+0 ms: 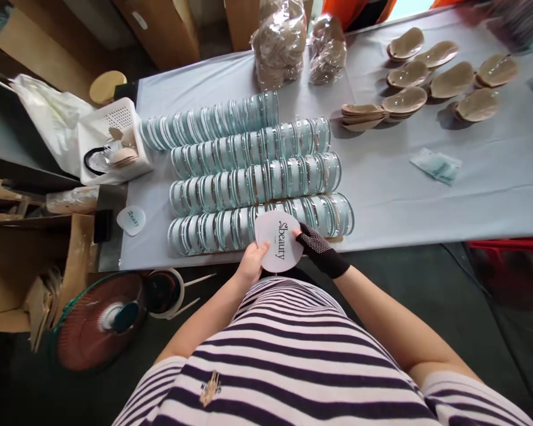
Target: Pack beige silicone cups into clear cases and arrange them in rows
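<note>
From the head view, your bare left hand [250,263] and gloved right hand [316,244] are both clamped on a round white case [279,241], left at its lower edge, right at its right edge, just over the near edge of the table [426,195]. Rows of clear cases [253,177] lie beyond it. At the left, a white basket [115,121] holds beige pads [123,155].

White oval case [279,241] with black lettering; right hand [318,245] in black dotted glove. Stacked cases [253,177] pale teal; tablecloth [426,177] light grey; shirt [293,355] striped dark and white
</note>
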The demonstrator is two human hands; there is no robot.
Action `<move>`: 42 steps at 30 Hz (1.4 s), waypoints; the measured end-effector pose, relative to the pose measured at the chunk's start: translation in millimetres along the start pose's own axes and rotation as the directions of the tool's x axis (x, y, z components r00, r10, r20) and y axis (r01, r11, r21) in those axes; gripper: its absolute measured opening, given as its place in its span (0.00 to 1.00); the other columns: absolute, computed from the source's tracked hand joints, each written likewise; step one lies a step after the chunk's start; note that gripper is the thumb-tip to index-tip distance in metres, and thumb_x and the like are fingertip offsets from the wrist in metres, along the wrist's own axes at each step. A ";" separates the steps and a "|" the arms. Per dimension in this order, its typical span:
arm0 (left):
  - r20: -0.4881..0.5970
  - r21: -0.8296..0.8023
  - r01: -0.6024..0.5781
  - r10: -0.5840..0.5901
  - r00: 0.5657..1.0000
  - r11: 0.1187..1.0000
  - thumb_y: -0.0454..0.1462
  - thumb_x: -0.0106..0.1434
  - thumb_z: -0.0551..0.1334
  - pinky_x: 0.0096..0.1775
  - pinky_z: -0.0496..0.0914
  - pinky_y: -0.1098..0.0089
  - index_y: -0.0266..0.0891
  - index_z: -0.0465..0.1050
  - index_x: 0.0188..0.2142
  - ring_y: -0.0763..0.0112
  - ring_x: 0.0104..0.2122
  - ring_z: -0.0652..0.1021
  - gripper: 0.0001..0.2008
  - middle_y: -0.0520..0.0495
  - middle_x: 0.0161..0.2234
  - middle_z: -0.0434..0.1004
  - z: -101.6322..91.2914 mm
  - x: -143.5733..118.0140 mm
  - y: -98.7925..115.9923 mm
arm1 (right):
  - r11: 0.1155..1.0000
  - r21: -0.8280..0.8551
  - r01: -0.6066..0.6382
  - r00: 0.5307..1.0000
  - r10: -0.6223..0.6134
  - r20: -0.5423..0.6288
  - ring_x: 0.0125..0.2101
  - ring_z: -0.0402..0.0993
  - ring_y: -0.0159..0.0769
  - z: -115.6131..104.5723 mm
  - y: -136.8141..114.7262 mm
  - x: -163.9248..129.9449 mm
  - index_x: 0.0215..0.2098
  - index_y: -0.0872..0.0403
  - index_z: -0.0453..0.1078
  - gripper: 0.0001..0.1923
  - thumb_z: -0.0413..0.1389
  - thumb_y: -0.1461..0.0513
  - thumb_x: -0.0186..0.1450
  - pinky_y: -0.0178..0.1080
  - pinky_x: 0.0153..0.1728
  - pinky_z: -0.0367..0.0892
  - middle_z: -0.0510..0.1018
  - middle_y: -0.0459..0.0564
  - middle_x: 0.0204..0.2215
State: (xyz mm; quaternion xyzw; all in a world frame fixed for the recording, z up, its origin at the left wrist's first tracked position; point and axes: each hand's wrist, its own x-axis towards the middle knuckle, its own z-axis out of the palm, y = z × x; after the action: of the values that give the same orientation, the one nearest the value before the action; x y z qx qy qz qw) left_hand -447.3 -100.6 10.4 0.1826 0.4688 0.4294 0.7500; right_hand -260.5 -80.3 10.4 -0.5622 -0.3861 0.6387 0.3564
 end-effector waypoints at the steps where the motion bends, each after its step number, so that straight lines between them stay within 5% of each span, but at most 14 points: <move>1: 0.007 -0.001 -0.005 0.005 1.000 1.000 0.46 0.54 0.72 0.59 0.67 0.49 0.33 0.76 0.47 0.47 0.53 0.76 0.26 0.35 0.46 0.81 0.1 -1.1 2.1 | 0.997 0.066 -0.032 0.997 0.027 0.076 0.40 0.76 0.42 -4.0 -1.0 -4.4 0.48 0.52 0.74 0.22 0.59 0.49 0.61 0.45 0.42 0.74 0.81 0.52 0.40; 5: 0.247 0.037 0.138 -0.143 0.958 0.990 0.45 0.54 0.72 0.57 0.69 0.49 0.34 0.75 0.53 0.45 0.54 0.76 0.29 0.34 0.52 0.77 -4.3 0.0 17.7 | 0.957 0.223 -0.188 0.931 0.102 0.350 0.41 0.78 0.44 -23.6 -3.1 -13.7 0.51 0.55 0.73 0.25 0.61 0.49 0.61 0.47 0.44 0.75 0.81 0.56 0.42; 10: 0.231 0.439 0.112 -0.233 0.945 0.891 0.42 0.54 0.71 0.52 0.73 0.49 0.33 0.81 0.42 0.44 0.48 0.79 0.18 0.36 0.40 0.83 -7.0 5.1 37.3 | 0.980 0.152 -0.128 0.981 0.103 0.167 0.41 0.78 0.44 -27.6 -1.3 -10.6 0.46 0.55 0.75 0.23 0.65 0.51 0.58 0.48 0.45 0.75 0.82 0.55 0.40; 15: 0.451 0.336 0.165 -0.312 0.836 0.927 0.44 0.51 0.73 0.51 0.73 0.48 0.33 0.76 0.53 0.40 0.51 0.78 0.32 0.31 0.49 0.79 -7.2 12.6 47.2 | 0.898 0.352 -0.264 0.883 0.079 0.462 0.43 0.79 0.45 -20.7 14.6 -12.4 0.49 0.57 0.73 0.27 0.64 0.49 0.59 0.49 0.47 0.74 0.81 0.59 0.42; 20: 0.249 0.621 0.066 -0.276 0.928 0.781 0.44 0.50 0.73 0.53 0.71 0.49 0.34 0.82 0.34 0.41 0.49 0.78 0.16 0.35 0.39 0.83 -10.6 32.6 48.4 | 0.945 0.205 -0.255 0.942 0.195 0.273 0.33 0.79 0.40 -31.8 31.2 1.6 0.45 0.57 0.74 0.24 0.68 0.53 0.55 0.44 0.38 0.77 0.82 0.55 0.35; 25: 0.491 0.336 0.211 -0.362 0.792 0.918 0.50 0.47 0.74 0.52 0.72 0.49 0.33 0.75 0.53 0.39 0.52 0.76 0.38 0.30 0.52 0.77 -8.2 33.3 41.2 | 0.927 0.285 -0.245 0.831 0.048 0.555 0.41 0.79 0.45 -45.7 22.4 -0.5 0.51 0.60 0.72 0.30 0.67 0.52 0.55 0.47 0.44 0.76 0.81 0.59 0.42; 27: 0.396 0.326 0.182 -0.308 0.865 0.928 0.51 0.44 0.76 0.52 0.71 0.49 0.32 0.77 0.49 0.41 0.51 0.77 0.36 0.30 0.50 0.78 -5.9 38.1 28.9 | 0.946 0.256 -0.199 0.907 0.079 0.414 0.42 0.78 0.46 -45.6 22.5 4.7 0.53 0.58 0.71 0.31 0.66 0.52 0.55 0.48 0.44 0.76 0.81 0.59 0.43; 29: 0.220 0.400 0.078 -0.179 0.959 0.913 0.49 0.47 0.75 0.54 0.70 0.50 0.31 0.80 0.42 0.44 0.48 0.79 0.29 0.33 0.45 0.81 -3.4 46.0 13.0 | 0.979 0.171 -0.115 0.988 0.095 0.121 0.44 0.77 0.46 -42.5 26.9 14.3 0.56 0.55 0.69 0.30 0.62 0.53 0.57 0.49 0.44 0.75 0.80 0.57 0.46; 32: 0.084 0.406 -0.055 0.023 0.996 0.912 0.49 0.51 0.72 0.54 0.70 0.53 0.31 0.80 0.42 0.49 0.47 0.80 0.26 0.35 0.44 0.82 0.8 55.9 -8.1 | 1.000 -0.010 0.022 0.975 -0.024 -0.220 0.51 0.73 0.46 -35.5 34.6 23.3 0.63 0.50 0.62 0.31 0.55 0.53 0.62 0.51 0.48 0.73 0.75 0.55 0.54; 35: 0.006 0.329 -0.090 0.093 0.996 0.940 0.49 0.51 0.73 0.51 0.72 0.57 0.32 0.80 0.41 0.53 0.44 0.81 0.25 0.37 0.43 0.83 4.3 58.9 -16.7 | 0.950 -0.263 0.169 0.916 -0.250 -0.313 0.59 0.66 0.47 -27.2 35.3 15.3 0.64 0.51 0.61 0.30 0.52 0.55 0.64 0.53 0.58 0.65 0.69 0.57 0.61; 38: -0.090 0.266 -0.017 0.042 0.995 0.964 0.47 0.48 0.74 0.44 0.75 0.60 0.32 0.80 0.41 0.55 0.41 0.81 0.25 0.38 0.40 0.83 7.4 58.7 -16.8 | 0.818 -0.484 0.312 0.825 -0.486 -0.290 0.61 0.64 0.48 -13.9 32.7 0.3 0.60 0.53 0.67 0.26 0.52 0.57 0.64 0.53 0.62 0.59 0.69 0.58 0.60; 42: -0.137 0.113 0.037 -0.021 0.990 0.993 0.44 0.49 0.74 0.39 0.76 0.64 0.33 0.79 0.42 0.59 0.37 0.82 0.23 0.41 0.37 0.83 13.1 57.5 -20.9 | 0.817 -0.491 0.303 0.841 -0.471 -0.266 0.44 0.77 0.44 0.2 35.9 -1.4 0.49 0.52 0.74 0.19 0.52 0.54 0.65 0.46 0.48 0.72 0.81 0.56 0.44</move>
State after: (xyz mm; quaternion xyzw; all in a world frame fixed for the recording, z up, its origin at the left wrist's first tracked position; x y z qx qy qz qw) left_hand -415.1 -63.9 -28.7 0.1892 0.5454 0.4019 0.7108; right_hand -261.3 -97.6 -21.0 -0.6456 -0.5496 0.3299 0.4151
